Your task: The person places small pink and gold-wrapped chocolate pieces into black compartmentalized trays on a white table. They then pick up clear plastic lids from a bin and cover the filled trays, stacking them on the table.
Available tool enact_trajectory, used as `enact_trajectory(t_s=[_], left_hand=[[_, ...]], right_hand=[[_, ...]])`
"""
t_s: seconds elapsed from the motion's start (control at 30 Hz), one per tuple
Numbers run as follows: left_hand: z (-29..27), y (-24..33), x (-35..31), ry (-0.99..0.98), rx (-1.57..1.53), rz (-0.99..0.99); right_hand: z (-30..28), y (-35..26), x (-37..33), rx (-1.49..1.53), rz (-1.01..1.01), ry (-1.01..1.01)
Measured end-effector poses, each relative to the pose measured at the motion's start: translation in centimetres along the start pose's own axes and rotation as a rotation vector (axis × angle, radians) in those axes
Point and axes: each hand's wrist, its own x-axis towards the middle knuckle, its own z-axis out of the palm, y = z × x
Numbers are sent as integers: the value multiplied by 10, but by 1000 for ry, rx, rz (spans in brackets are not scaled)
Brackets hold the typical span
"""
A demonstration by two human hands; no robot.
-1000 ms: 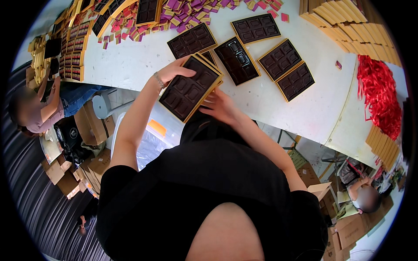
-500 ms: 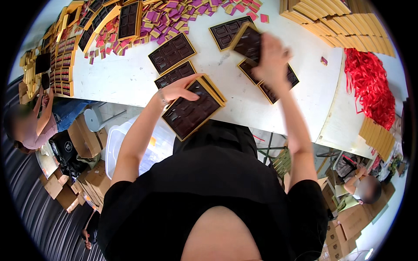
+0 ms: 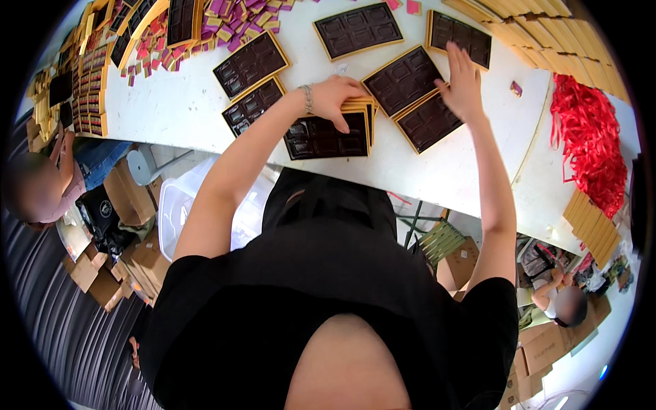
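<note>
Gold-edged, dark brown compartment trays lie across the white table. My left hand (image 3: 333,101) grips a small stack of these trays (image 3: 328,140) at the near table edge, thumb on the top one and fingers along the far side. My right hand (image 3: 463,87) is open, fingers stretched out, holding nothing. Its fingertips reach over the near edge of a tray (image 3: 465,35) at the far right; whether they touch it I cannot tell. Beside that hand lie two trays, one (image 3: 403,78) farther and one (image 3: 429,124) nearer. Another tray (image 3: 359,31) sits farther back.
Two trays (image 3: 251,65) lie left of my left hand. Small purple, pink and gold wrapped pieces (image 3: 232,20) are heaped at the back left. Gold boxes (image 3: 547,41) are stacked at the back right, near red ribbons (image 3: 591,130). A clear plastic bin (image 3: 181,198) stands below the table.
The tray my right hand carried now lies at the far right, and that hand has let go. My left hand's stack has turned level and moved onto the table.
</note>
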Motion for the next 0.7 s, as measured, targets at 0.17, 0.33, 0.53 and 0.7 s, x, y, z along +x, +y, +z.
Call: enact_trajectory(t_s=[0.17,0.33,0.53,0.7], left_hand=[[21,-14,-9,-19,-165,-57],[11,-12,-6,-81,-531,-269],[-20,-13,-23,79,-660,-261],[-41,13,-6,89,-729,-130]], right_hand=[[35,-39,-98,-218,132,-88],[73,-86,-120,-266,444,42],[80,-128,-78,-172,637,119],[17,-132,-66,403,754,159]])
